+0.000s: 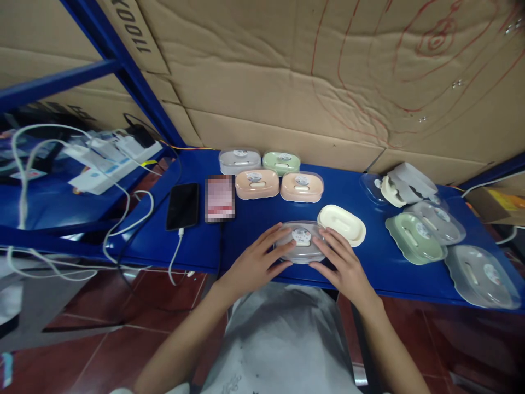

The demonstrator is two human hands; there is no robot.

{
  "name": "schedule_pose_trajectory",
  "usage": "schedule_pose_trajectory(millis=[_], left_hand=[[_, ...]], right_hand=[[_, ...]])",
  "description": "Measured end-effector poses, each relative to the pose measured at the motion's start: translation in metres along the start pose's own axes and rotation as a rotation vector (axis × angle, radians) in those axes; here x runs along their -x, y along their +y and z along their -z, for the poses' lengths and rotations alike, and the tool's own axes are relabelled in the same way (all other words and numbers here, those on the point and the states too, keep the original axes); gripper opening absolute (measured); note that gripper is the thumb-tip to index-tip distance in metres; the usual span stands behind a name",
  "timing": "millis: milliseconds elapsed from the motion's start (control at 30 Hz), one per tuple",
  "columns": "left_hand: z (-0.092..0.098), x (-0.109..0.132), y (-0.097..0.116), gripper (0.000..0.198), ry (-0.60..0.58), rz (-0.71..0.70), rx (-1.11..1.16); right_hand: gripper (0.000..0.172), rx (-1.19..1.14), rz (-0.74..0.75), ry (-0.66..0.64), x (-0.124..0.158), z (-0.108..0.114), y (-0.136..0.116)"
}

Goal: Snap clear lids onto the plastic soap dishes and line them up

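At the desk's near edge is a grey soap box (305,253) under a clear lid with a round label on top. My left hand (260,257) grips its left end, fingertips on the lid. On the opposite end, my right hand (344,262) has its fingers curved over the lid and its thumb low at the near side. A cream oval soap tray (342,221) lies just beyond my right fingers, which hide part of its near edge. Parts of the box are covered by my fingers.
Lidded soap boxes in peach (257,185), green (281,162) and grey stand at the back. More pieces, including a green box (416,238) and a grey box (482,276), lie right. Phones (182,207), cables and a power strip (110,167) are left.
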State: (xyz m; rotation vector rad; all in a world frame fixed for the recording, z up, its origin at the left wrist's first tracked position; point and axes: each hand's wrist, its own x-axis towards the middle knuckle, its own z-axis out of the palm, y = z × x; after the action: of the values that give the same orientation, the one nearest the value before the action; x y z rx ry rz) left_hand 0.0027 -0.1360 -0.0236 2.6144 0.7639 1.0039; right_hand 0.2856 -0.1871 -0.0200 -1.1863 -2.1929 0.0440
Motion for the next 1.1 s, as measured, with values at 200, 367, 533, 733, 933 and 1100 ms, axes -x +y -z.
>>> schedule_pose_trajectory(millis=[200, 367, 533, 733, 933, 1100], left_hand=[[0.001, -0.001, 0.0, 0.044, 0.015, -0.031, -0.009], [0.001, -0.003, 0.001, 0.045, 0.013, -0.029, 0.003], [0.001, -0.003, 0.001, 0.043, 0.007, -0.029, -0.007], [-0.001, -0.003, 0.003, 0.06, -0.093, 0.13, -0.014], [0.01, -0.004, 0.005, 0.064, -0.044, 0.223, 0.038], [0.062, -0.03, -0.039, 0.056, 0.049, 0.201, -0.169]], right_hand=[[0.083, 0.074, 0.038, 0.033, 0.003, -0.001, -0.002], [0.083, 0.088, 0.037, 0.053, 0.005, -0.003, -0.002], [0.084, 0.121, 0.039, 0.075, 0.007, -0.003, -0.005], [0.082, 0.1, 0.038, 0.046, 0.003, -0.002, -0.005], [0.077, 0.028, -0.016, 0.097, 0.007, 0.002, -0.004], [0.069, 0.001, -0.062, 0.099, 0.007, 0.0, -0.002]])
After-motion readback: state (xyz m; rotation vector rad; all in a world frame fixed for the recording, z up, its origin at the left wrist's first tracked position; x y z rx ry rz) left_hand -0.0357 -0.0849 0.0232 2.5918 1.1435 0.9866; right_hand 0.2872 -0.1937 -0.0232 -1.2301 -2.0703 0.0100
